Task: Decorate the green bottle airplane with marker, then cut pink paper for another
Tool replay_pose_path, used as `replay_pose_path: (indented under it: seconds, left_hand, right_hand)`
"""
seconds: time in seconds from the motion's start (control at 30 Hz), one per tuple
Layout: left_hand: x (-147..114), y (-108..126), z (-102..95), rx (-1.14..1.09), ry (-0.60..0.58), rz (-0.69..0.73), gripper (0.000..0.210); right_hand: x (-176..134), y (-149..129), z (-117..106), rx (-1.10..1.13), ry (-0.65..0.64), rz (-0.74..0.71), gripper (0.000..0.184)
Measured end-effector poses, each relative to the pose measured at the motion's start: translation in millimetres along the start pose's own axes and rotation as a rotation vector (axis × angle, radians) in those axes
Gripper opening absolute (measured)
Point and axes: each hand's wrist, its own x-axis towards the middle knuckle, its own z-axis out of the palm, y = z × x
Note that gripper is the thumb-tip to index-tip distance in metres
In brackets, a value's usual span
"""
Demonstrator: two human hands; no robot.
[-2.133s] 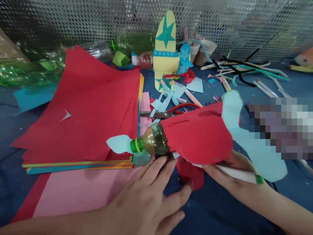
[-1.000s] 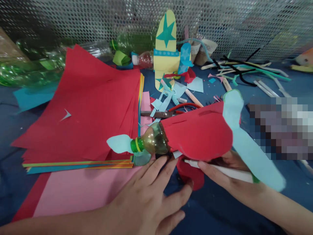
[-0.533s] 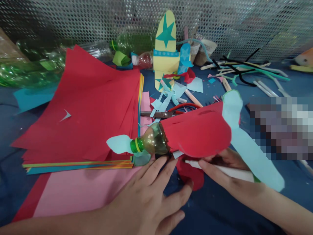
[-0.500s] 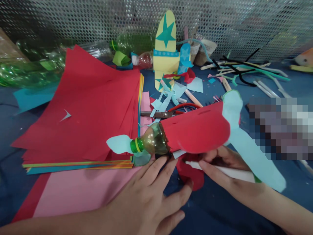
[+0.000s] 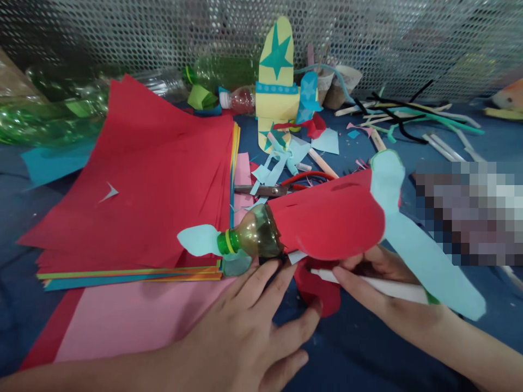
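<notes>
A bottle plane [image 5: 263, 231] lies in front of me, its body wrapped in red paper [image 5: 322, 218]. At its neck is a light blue paper propeller [image 5: 200, 240], and light blue paper tail pieces [image 5: 429, 256] stand at its right end. My left hand [image 5: 261, 316] is spread open beneath the bottle, its fingertips at the bottle's lower side and the edge of a curved red paper piece [image 5: 324, 296]. Between the fingers of my right hand [image 5: 382, 277] is a white marker [image 5: 394, 289], its tip at that red piece under the plane.
A stack of coloured paper [image 5: 163, 179] lies to the left, over pink paper [image 5: 134, 316]. Scissors [image 5: 265, 190] and paper scraps lie behind the bottle. Further back stand a yellow paper plane [image 5: 278, 100], green plastic bottles [image 5: 229, 71] and pipe cleaners [image 5: 412, 117]. A metal mesh [image 5: 392, 43] closes off the back.
The tail piece's lower right end has shifted slightly to the right. Both hands and the marker stay nearly in place.
</notes>
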Motion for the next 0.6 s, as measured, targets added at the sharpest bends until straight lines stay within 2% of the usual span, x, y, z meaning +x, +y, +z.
replay_pose_path:
  seconds: [0.27, 0.6]
  left_hand:
    - [0.7, 2.9, -2.0, -0.03, -0.021, -0.044, 0.04]
    - [-1.3, 1.2, -0.7, -0.006, -0.024, -0.01, 0.041]
  right_hand:
    - [3.6, -3.0, -1.9, 0.035, -0.02, 0.04, 0.023]
    - [3.6, -3.8, -3.0, 0.036, -0.004, 0.016, 0.02]
